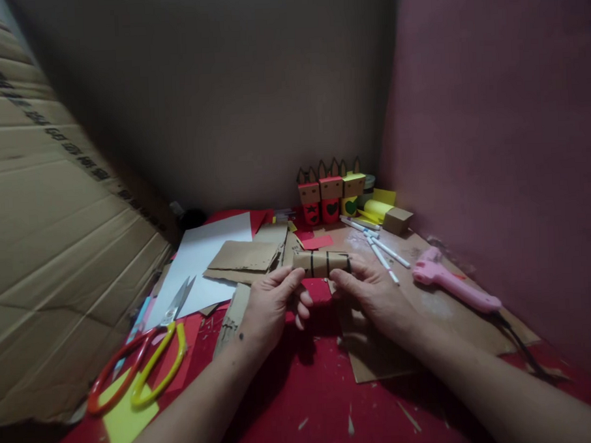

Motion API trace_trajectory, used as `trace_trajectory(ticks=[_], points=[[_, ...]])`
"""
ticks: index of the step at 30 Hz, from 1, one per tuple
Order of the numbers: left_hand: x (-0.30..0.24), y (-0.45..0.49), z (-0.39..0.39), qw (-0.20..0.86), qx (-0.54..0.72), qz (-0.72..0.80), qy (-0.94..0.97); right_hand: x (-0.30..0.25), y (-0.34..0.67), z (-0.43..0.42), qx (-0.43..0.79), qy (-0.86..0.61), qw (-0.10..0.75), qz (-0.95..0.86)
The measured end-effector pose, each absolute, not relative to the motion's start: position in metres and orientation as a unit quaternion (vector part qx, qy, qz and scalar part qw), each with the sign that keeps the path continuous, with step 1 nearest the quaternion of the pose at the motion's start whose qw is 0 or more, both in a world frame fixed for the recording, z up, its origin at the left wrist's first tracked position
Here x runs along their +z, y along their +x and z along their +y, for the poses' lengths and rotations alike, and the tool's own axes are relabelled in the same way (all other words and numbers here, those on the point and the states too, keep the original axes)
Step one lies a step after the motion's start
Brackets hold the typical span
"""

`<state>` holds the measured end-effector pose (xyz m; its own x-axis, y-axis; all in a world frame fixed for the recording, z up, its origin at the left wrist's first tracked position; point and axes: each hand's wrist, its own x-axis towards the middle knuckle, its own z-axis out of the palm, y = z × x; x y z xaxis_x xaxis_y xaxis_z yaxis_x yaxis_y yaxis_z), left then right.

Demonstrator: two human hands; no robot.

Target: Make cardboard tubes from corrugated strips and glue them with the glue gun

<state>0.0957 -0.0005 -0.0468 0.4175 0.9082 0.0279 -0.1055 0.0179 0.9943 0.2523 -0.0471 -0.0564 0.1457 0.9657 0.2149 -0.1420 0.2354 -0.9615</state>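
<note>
Between my two hands is a small strip of brown cardboard (321,264) crossed by dark lines, held level above the red cloth. My left hand (279,297) pinches its left end between thumb and fingers. At the right end, my right hand (364,284) grips it with the thumb in front; some of those fingers are hidden. Just beyond the strip lie brown cardboard pieces (243,256), stacked over a white sheet (203,242). A flat cardboard sheet (374,355) lies under my right hand.
Scissors (159,364) with red and yellow handles lie at left, near a leaning cardboard panel (45,226). A pink glue gun (455,283) and white markers (382,250) are at right. Several red and yellow animal-like figures (330,197) stand at the back.
</note>
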Motion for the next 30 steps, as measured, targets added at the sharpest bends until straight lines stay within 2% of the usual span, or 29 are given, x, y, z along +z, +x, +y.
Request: trace_trajectory(ticks=[5, 9, 16, 26, 28, 30], points=[[-0.049, 0.096, 0.002, 0.669, 0.383, 0.320, 0.552, -0.059, 0.254, -0.045, 0.506, -0.401, 0.623, -0.442], [-0.052, 0.094, 0.006, 0.725, 0.372, 0.290, 0.503, -0.060, 0.253, -0.043, 0.500, -0.400, 0.619, -0.454], [-0.051, 0.095, 0.006, 0.747, 0.374, 0.277, 0.474, -0.061, 0.250, -0.044, 0.485, -0.424, 0.626, -0.440], [-0.050, 0.101, 0.001, 0.743, 0.444, 0.305, 0.397, -0.060, 0.245, -0.044, 0.315, -0.447, 0.629, -0.553], [-0.049, 0.102, 0.000, 0.733, 0.455, 0.306, 0.404, -0.058, 0.242, -0.045, 0.338, -0.439, 0.629, -0.545], [-0.049, 0.102, -0.001, 0.722, 0.457, 0.298, 0.426, -0.057, 0.241, -0.046, 0.424, -0.406, 0.635, -0.502]])
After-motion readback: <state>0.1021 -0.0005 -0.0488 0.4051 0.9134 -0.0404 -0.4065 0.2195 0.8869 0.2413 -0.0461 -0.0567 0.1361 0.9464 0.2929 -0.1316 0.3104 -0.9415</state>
